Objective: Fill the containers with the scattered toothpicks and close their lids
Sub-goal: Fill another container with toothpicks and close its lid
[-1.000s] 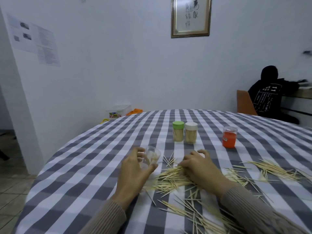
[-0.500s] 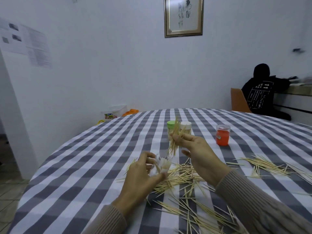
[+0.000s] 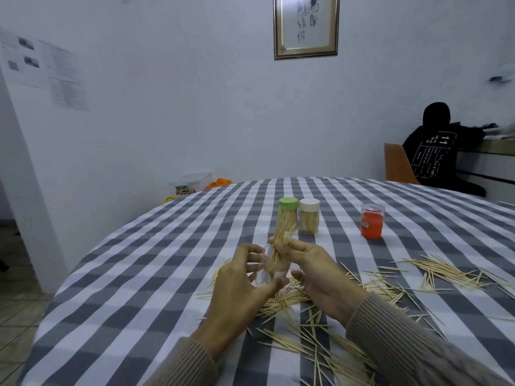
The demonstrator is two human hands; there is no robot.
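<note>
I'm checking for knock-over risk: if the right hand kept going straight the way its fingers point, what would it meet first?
The right hand points away and slightly left, so it would probably first meet the green-lidded container, with the white-lidded container close beside that line; depth is unclear.

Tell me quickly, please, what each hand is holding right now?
Left hand: grips the clear container.
Right hand: pinches a toothpick bundle.

Bundle of toothpicks [image 3: 279,243] in right grip [image 3: 315,270], lower ends inside container [image 3: 269,270] held by left grip [image 3: 239,285]. Beyond both grips, two lidded containers [image 3: 299,215] side by side; scattered toothpicks [image 3: 320,338] on surface [image 3: 139,274] beneath and right.
</note>
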